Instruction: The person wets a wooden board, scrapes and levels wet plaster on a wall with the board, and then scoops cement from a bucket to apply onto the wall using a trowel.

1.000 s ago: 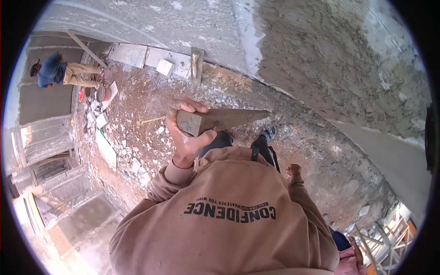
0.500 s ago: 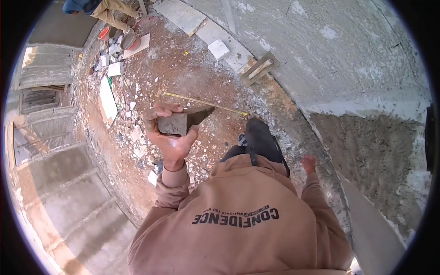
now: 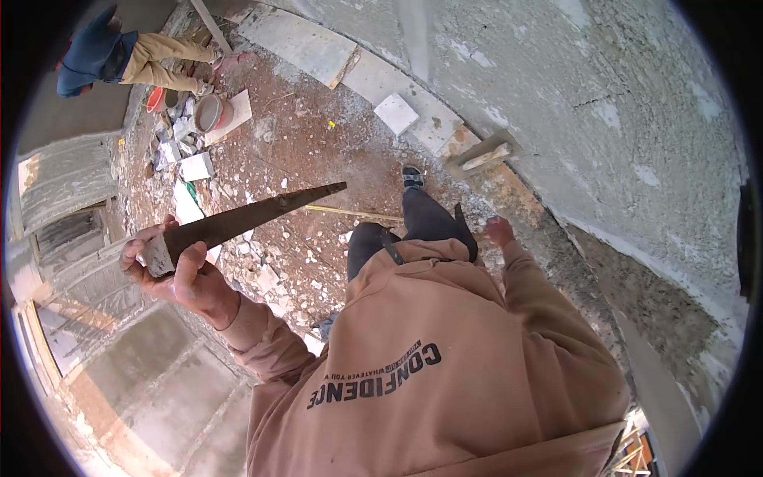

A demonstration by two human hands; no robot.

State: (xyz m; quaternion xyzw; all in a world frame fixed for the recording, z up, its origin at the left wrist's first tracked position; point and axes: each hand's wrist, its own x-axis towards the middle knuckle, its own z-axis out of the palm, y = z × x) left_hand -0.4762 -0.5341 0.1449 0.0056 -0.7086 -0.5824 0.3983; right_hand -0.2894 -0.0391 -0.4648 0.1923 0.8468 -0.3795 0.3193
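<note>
My left hand (image 3: 187, 274) is closed round the thick end of a long wooden piece (image 3: 254, 219). The piece tapers to a point toward the middle of the view, over the rubble floor. On the right, my right hand (image 3: 499, 230) hangs beside my hip near the wall's base, its fingers slightly apart with nothing visible in them. A plastering float (image 3: 483, 155) with a pale handle rests at the foot of the wall. Below the wooden piece's tip, a yellow strip (image 3: 354, 213) lies on the ground.
Another person (image 3: 131, 60) bends at the upper left near a bucket (image 3: 211, 114) and a red container (image 3: 155, 98). Flat boards (image 3: 306, 44) and a white block (image 3: 396, 114) line the rough wall (image 3: 540, 87). Broken stones (image 3: 274, 278) cover the floor.
My left hand has moved out to the left with the wooden piece, whose long side now shows. The view has shifted and turned, and one foot now shows ahead of me.
</note>
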